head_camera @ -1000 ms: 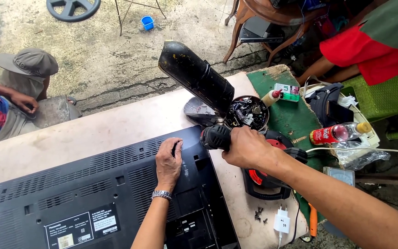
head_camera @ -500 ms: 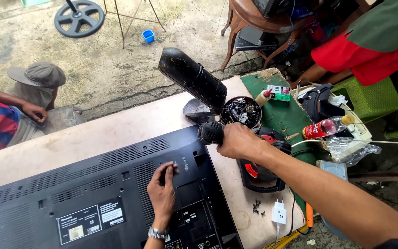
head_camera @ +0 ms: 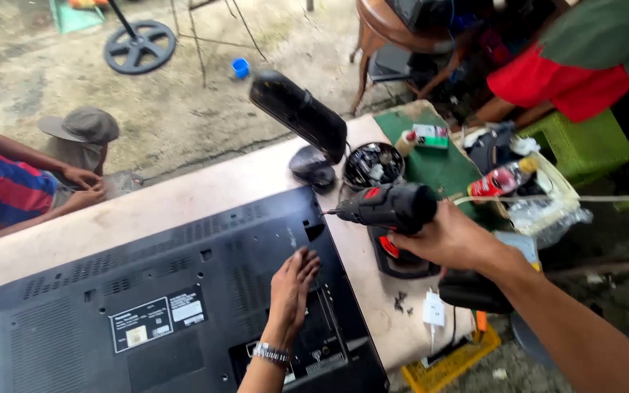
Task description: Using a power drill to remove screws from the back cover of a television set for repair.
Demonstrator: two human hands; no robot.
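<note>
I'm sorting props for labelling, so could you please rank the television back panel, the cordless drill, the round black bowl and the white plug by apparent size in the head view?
1. television back panel
2. cordless drill
3. round black bowl
4. white plug

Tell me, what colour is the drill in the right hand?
The drill is black with red parts, seen best from the head view, held in the right hand.

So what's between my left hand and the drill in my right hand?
In the head view, only a strip of the black TV back panel separates the left hand from the drill bit; the right hand grips the drill.
</note>
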